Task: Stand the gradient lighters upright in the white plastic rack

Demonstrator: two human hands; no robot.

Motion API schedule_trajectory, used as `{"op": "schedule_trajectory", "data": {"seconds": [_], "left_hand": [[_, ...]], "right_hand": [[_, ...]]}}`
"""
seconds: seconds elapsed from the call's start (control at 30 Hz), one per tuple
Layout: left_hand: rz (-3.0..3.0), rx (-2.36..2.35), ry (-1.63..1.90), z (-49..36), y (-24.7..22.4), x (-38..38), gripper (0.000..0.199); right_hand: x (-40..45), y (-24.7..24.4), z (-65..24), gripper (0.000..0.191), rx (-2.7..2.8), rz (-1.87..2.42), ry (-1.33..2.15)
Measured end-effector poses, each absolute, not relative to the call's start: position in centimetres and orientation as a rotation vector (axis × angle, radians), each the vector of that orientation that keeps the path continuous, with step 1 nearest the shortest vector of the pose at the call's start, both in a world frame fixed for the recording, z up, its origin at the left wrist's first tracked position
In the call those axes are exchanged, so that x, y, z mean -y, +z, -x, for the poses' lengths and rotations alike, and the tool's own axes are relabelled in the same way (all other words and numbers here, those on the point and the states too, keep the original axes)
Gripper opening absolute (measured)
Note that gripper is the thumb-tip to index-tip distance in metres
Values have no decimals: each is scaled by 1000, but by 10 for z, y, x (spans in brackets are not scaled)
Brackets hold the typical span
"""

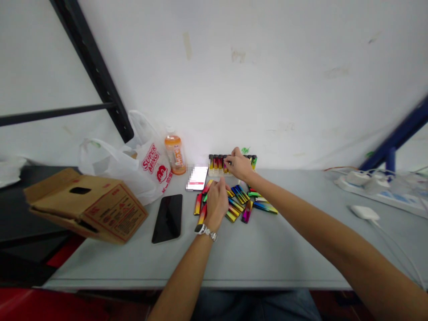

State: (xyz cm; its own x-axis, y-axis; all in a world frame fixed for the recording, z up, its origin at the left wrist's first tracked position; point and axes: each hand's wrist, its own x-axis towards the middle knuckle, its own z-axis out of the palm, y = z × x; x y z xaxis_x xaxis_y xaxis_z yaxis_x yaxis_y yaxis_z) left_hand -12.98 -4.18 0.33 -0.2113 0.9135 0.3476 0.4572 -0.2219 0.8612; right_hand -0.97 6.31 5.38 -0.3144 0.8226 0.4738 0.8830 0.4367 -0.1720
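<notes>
Several shiny, colour-graded lighters (216,162) with black tops stand upright in a row in a pale rack (216,172) against the wall. Over the middle of that row is my right hand (240,166), its thumb and fingers pinched on the upper part of a lighter (226,166). My left hand (216,201), wearing a silver watch, is just in front of the rack with its fingers drawn together. Whatever they may hold is hidden. Loose metallic lighters (236,205) in red, gold, blue, green and purple lie in a pile around and partly under my left hand.
Left of the pile are a dark phone (167,218) and a lit phone (197,177). Farther left stand an orange drink bottle (175,154), a white plastic bag (143,169) and an open cardboard box (103,207). A power strip (384,191) and white charger (365,213) lie at right.
</notes>
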Motion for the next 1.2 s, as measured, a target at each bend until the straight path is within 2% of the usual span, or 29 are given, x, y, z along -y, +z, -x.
{"op": "schedule_trajectory", "data": {"seconds": [0.27,0.5,0.63,0.93,1.07,1.2], "left_hand": [[-1658,-1606,1422,128,8,44,57],[-1690,-1597,1394,124,9,45,57],[-1665,-1597,1379,122,7,44,57],[-1646,-1556,1441,122,6,43,54],[-1653,-1546,1450,121,7,43,54],[-1663,-1547,1443,120,9,44,55]], "right_hand": [[-39,52,1,46,2275,1559,-165],[-10,28,-32,23,2179,1744,-23],[-7,25,-43,28,2224,1723,35],[-18,27,-45,26,2204,1632,149],[-12,24,-49,22,1878,1304,417],[6,21,-43,32,1378,968,955]]}}
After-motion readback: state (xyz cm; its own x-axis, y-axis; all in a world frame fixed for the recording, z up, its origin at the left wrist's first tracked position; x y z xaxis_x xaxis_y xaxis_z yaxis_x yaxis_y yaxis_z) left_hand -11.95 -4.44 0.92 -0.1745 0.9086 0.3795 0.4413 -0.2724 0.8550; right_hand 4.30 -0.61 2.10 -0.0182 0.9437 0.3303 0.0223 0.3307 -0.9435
